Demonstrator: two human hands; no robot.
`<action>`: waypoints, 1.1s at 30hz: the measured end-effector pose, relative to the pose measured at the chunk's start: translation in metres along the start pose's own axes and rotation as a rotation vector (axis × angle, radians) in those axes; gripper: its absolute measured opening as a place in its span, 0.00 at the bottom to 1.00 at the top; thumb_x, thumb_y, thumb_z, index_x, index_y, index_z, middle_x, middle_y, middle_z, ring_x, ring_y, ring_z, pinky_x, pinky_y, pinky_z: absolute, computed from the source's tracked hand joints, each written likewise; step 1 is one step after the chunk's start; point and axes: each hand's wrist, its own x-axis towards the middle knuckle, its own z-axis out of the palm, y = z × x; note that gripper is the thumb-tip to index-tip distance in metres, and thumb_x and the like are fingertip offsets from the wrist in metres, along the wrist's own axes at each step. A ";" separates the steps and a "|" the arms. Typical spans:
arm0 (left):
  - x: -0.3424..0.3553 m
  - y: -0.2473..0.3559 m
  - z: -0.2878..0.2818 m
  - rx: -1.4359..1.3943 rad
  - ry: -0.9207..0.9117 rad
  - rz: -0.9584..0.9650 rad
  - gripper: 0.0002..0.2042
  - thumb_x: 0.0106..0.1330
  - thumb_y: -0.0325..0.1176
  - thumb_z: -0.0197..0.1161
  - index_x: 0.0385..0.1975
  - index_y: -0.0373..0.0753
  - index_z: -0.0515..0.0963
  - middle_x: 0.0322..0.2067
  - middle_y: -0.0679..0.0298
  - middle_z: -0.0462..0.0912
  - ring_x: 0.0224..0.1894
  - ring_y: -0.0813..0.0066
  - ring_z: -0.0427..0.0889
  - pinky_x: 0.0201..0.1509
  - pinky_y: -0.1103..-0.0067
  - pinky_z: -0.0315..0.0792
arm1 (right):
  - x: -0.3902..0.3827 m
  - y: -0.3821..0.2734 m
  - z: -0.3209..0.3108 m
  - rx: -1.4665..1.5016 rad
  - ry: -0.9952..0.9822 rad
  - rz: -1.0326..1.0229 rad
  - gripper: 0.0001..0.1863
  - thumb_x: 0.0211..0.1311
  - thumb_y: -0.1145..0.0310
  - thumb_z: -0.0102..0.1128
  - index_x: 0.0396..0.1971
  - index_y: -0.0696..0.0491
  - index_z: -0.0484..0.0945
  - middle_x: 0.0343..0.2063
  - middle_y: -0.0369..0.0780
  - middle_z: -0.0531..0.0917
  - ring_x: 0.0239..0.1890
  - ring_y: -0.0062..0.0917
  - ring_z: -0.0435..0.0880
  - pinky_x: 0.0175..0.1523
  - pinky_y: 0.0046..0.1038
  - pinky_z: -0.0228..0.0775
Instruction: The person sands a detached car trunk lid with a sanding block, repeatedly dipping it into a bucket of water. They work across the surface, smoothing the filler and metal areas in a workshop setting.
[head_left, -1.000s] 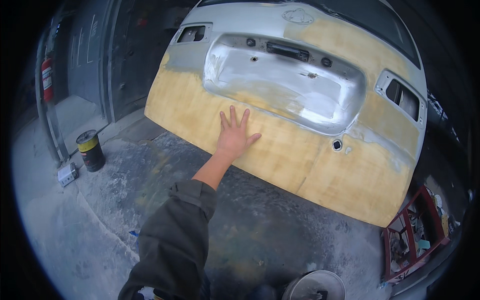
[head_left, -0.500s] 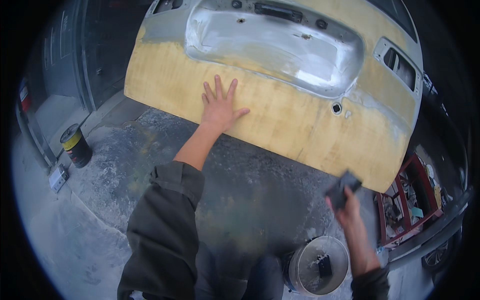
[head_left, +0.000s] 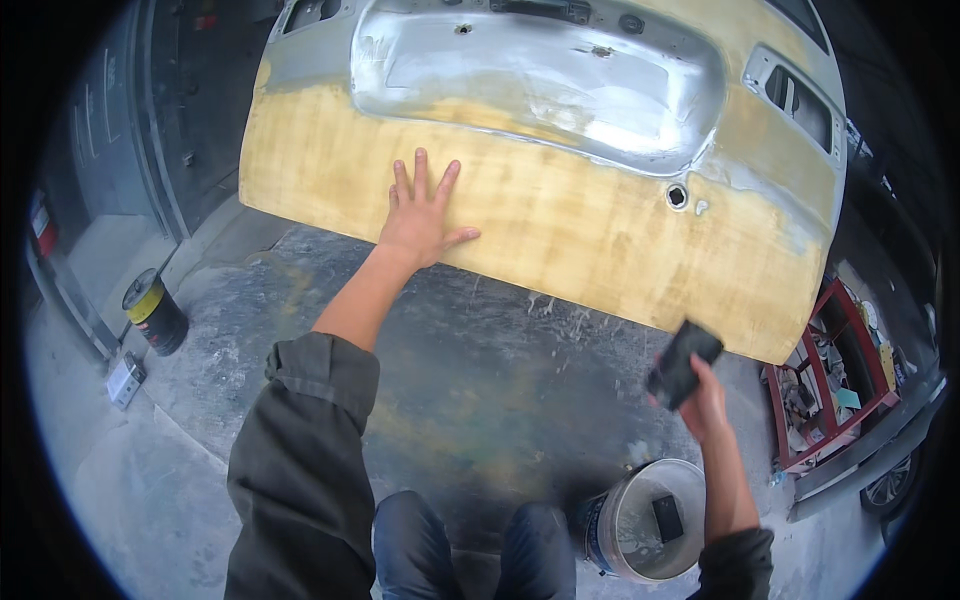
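A car tailgate [head_left: 560, 245], its lower part covered in yellowish filler or primer, stretches across the upper view. My left hand [head_left: 420, 222] lies flat on its lower left area, fingers spread. Below the tailgate's lower right edge, my right hand [head_left: 702, 395] is closed around a dark rectangular sanding block [head_left: 686, 364], slightly blurred and apart from the panel. Bare grey metal shows in the recess [head_left: 520, 75] at the tailgate's middle. A bucket [head_left: 612, 520] of cloudy liquid stands beside my right forearm, with a second dark block [head_left: 667, 519] in it.
At the right, a red metal cart [head_left: 835, 440] holds assorted items, close to a car wheel [head_left: 892, 487]. A black and yellow drum [head_left: 155, 312] and a small metal can [head_left: 125, 380] stand on the left floor. Drips fall from the tailgate's lower edge.
My right hand and the sanding block have risen slightly. My left hand appears a little farther left, still on the panel. Liquid now drips below the edge, and the view has shifted somewhat.
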 end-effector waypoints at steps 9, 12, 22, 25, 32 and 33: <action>0.063 -0.082 0.006 -0.154 0.290 0.058 0.50 0.76 0.69 0.49 0.82 0.31 0.45 0.82 0.36 0.42 0.84 0.33 0.37 0.86 0.50 0.42 | -0.273 0.252 -0.194 -1.649 0.507 0.057 0.24 0.77 0.53 0.53 0.59 0.55 0.82 0.40 0.56 0.89 0.39 0.56 0.87 0.45 0.52 0.81; 0.118 -0.099 -0.023 -0.201 0.175 -0.303 0.57 0.74 0.74 0.45 0.79 0.20 0.43 0.81 0.33 0.43 0.84 0.35 0.35 0.86 0.51 0.38 | -0.277 0.248 -0.155 -1.649 0.675 0.207 0.24 0.76 0.53 0.54 0.60 0.54 0.83 0.34 0.58 0.88 0.34 0.57 0.87 0.41 0.54 0.78; 0.147 0.142 -0.019 -0.333 0.483 0.438 0.43 0.79 0.63 0.45 0.80 0.30 0.54 0.82 0.46 0.49 0.85 0.55 0.43 0.88 0.61 0.40 | -0.271 0.240 -0.163 -1.589 0.635 0.136 0.24 0.76 0.51 0.52 0.64 0.45 0.81 0.40 0.55 0.89 0.41 0.57 0.87 0.45 0.55 0.76; 0.129 0.141 -0.005 -0.354 0.517 0.667 0.35 0.80 0.54 0.51 0.76 0.34 0.63 0.80 0.52 0.59 0.83 0.58 0.53 0.87 0.60 0.48 | -0.274 0.235 -0.163 -1.681 0.554 0.350 0.23 0.76 0.52 0.51 0.64 0.43 0.81 0.42 0.57 0.89 0.43 0.58 0.87 0.47 0.56 0.77; 0.075 0.149 0.010 -0.371 0.653 0.623 0.33 0.73 0.48 0.62 0.74 0.38 0.66 0.74 0.55 0.68 0.78 0.57 0.63 0.85 0.59 0.53 | -0.259 0.213 -0.155 -1.624 0.376 0.534 0.27 0.77 0.50 0.52 0.69 0.42 0.78 0.43 0.57 0.89 0.43 0.58 0.88 0.50 0.56 0.78; 0.074 0.153 0.010 -0.386 0.654 0.606 0.33 0.73 0.47 0.62 0.74 0.39 0.66 0.74 0.55 0.68 0.78 0.57 0.63 0.85 0.59 0.53 | -0.257 0.211 -0.165 -1.628 0.386 0.479 0.27 0.76 0.50 0.53 0.69 0.42 0.78 0.44 0.56 0.89 0.43 0.58 0.88 0.51 0.56 0.78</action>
